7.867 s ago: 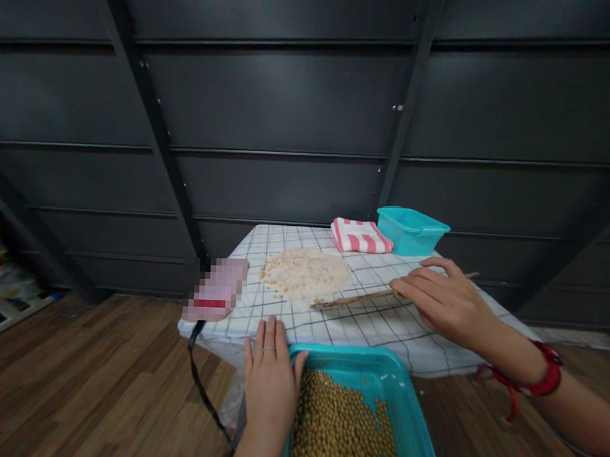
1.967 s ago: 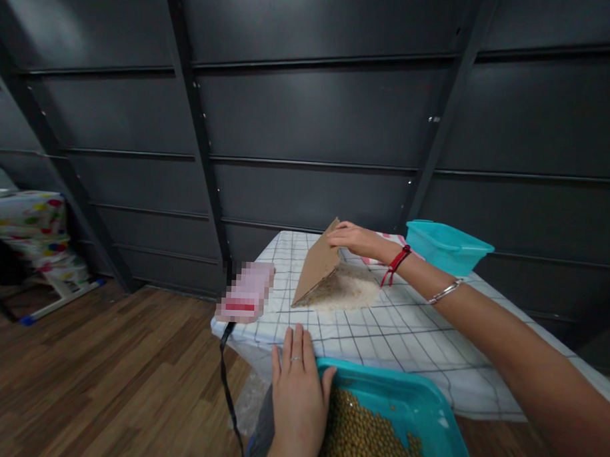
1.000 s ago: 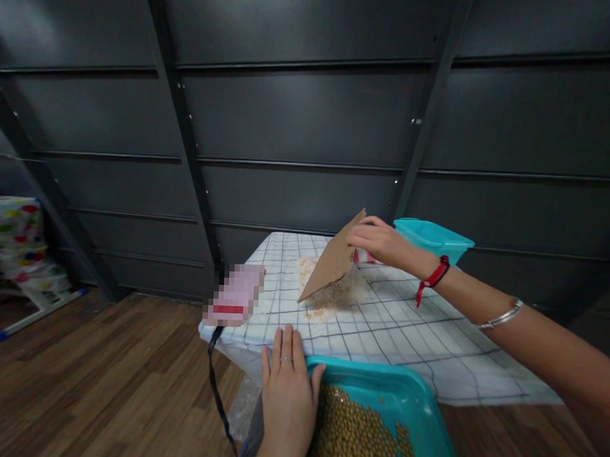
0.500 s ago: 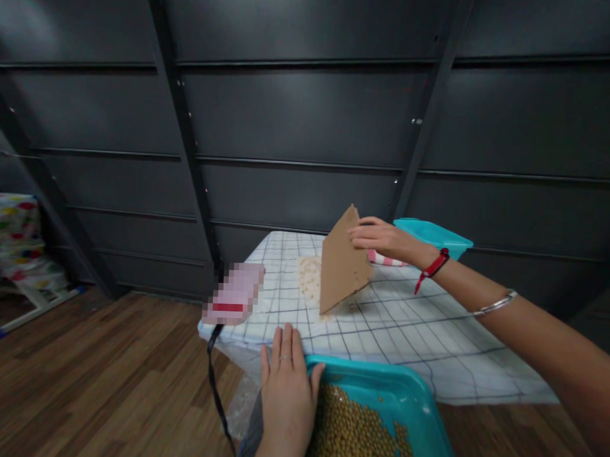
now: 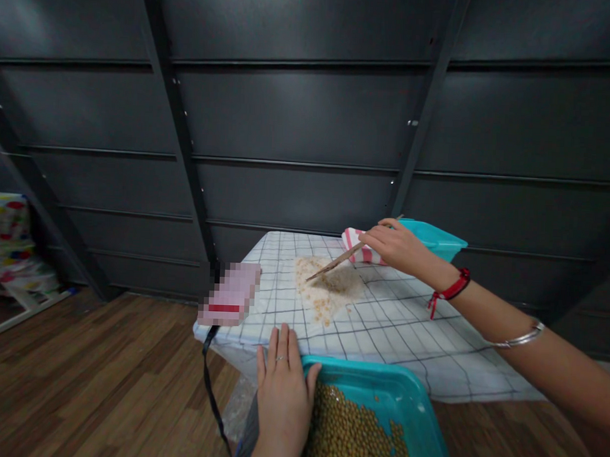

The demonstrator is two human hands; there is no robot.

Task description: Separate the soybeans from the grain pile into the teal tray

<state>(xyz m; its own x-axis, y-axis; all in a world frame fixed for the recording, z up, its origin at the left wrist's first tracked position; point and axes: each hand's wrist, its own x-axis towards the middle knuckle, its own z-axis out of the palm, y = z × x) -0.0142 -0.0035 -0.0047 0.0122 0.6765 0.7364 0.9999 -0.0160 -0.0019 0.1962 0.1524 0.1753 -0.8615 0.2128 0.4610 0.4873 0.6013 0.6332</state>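
My right hand (image 5: 395,245) reaches over the checked tablecloth (image 5: 406,332) and grips a piece of brown cardboard (image 5: 334,262) by its upper end. The cardboard shows edge-on and tilts down, its lower tip in a pile of pale grains (image 5: 325,292) on the cloth. My left hand (image 5: 282,391) lies flat, fingers together and stretched out, on the near left corner of a teal tray (image 5: 394,391) of brown beans (image 5: 355,433).
A red-and-white striped cloth (image 5: 357,247) and a teal tub (image 5: 437,238) sit at the table's far right. A pink object with a black strap (image 5: 230,294) lies at the left edge. Dark metal wall panels stand behind, wooden floor lies left.
The cardboard, upright and broadside half a second ago, has turned edge-on and tipped down into the grains. The grain pile looks pushed toward me. My left hand has stayed put.
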